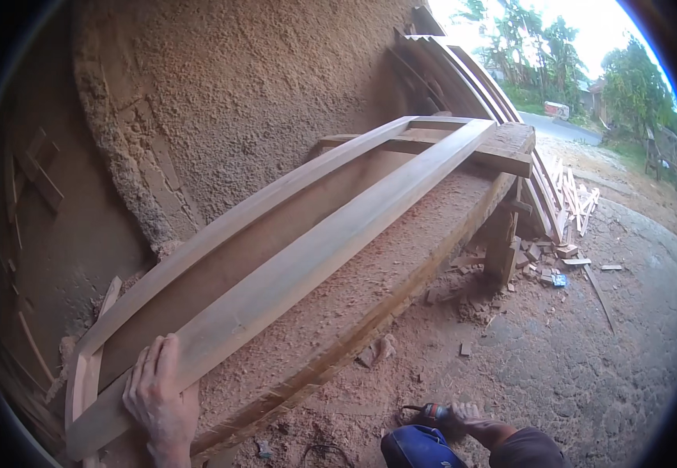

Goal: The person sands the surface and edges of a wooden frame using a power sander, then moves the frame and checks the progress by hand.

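A long rectangular wooden frame [309, 263] lies along a sawdust-covered workbench [368, 275]. Its near rail is broad and pale, and its far rail runs beside the wall. My left hand [160, 392] rests over the near rail at the lower left, fingers on top and thumb against the side edge. Down by my knee, at the bottom of the view, my right hand [466, 416] grips a corded power tool [433, 411]. A dark cord leaves its end; the tool's far part is hidden by the hand.
A rough plastered wall [245, 105] borders the bench. Crosspieces [502, 161] lie under the frame's far end. Long boards [467, 76] lean at the back. Offcuts [534, 257] and sawdust litter the ground. A cable [327, 449] lies near the bench foot. A road [566, 127] runs beyond.
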`<control>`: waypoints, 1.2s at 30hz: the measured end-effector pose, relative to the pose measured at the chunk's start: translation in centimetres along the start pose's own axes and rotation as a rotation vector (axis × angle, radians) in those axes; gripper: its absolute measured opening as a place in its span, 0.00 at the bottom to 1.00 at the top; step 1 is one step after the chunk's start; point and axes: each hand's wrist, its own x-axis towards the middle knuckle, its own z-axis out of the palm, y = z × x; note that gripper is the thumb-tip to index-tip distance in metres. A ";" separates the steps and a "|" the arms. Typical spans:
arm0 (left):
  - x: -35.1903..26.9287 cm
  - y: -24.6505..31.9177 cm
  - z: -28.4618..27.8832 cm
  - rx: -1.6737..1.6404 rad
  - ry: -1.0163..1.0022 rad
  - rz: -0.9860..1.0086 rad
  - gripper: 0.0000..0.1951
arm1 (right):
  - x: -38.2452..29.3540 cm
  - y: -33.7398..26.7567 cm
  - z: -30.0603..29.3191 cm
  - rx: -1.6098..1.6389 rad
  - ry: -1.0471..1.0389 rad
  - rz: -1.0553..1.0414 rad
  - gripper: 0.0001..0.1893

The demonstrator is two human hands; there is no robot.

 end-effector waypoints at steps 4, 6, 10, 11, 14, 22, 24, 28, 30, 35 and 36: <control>0.2 -0.4 -0.1 0.035 -0.049 0.001 0.34 | -4.1 -0.5 -3.6 0.072 -0.020 0.064 0.30; 0.3 -0.8 -1.0 0.046 -0.058 -0.007 0.34 | -7.4 -1.8 -7.4 0.088 -0.030 0.062 0.30; 1.0 -1.1 -2.1 0.037 -0.179 -0.016 0.35 | -17.5 -2.6 -17.4 0.030 0.081 -0.047 0.27; 1.2 -1.2 -2.6 0.025 -0.196 -0.017 0.36 | -20.5 -2.8 -20.6 0.007 0.121 -0.088 0.26; 1.7 -1.3 -4.0 -0.046 -0.257 -0.083 0.38 | -28.5 -3.5 -28.0 -0.018 0.185 -0.196 0.25; 3.6 3.8 -13.4 -0.793 -0.178 -0.415 0.22 | -44.9 -8.3 -42.9 0.252 0.418 -0.268 0.31; 6.4 5.3 -17.8 -0.917 -0.199 -0.523 0.18 | -47.6 -10.0 -46.5 0.391 0.654 -0.444 0.33; 13.4 4.5 -24.5 -1.157 -0.137 -0.644 0.15 | -50.4 -15.6 -55.3 0.351 0.584 -0.788 0.43; 17.2 2.8 -27.6 -1.355 -0.153 -0.625 0.14 | -51.0 -18.7 -58.1 0.431 0.691 -0.914 0.38; 24.2 -1.0 -32.7 -1.387 -0.269 -0.274 0.19 | -51.9 -26.7 -63.0 0.533 0.727 -1.215 0.42; 25.1 -1.5 -33.4 -1.301 -0.174 -0.223 0.20 | -52.2 -28.9 -63.5 0.569 0.752 -1.251 0.33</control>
